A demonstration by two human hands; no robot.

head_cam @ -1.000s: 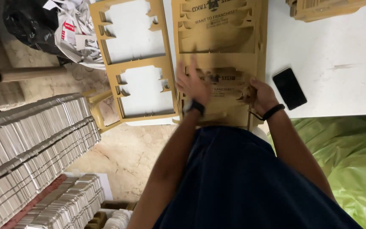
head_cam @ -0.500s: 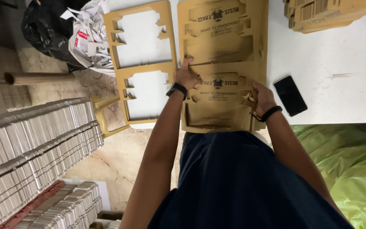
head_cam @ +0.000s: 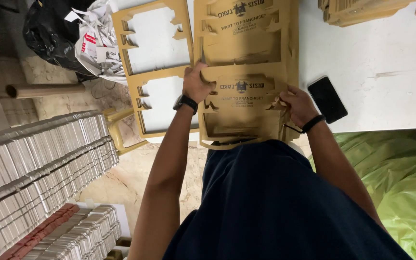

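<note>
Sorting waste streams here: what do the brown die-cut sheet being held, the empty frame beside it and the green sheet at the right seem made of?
The die-cut sheet looks like matte brown paperboard: flat, printed, with crisp punched edges. The empty frame seems the same board, its cut-outs gone. The green sheet looks like thin plastic film, glossy and wrinkled, though coated fabric is possible.

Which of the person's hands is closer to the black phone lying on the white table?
The right hand. It grips the right edge of the brown cardboard sheet, just left of the phone. The left hand holds the sheet's far left edge.
</note>
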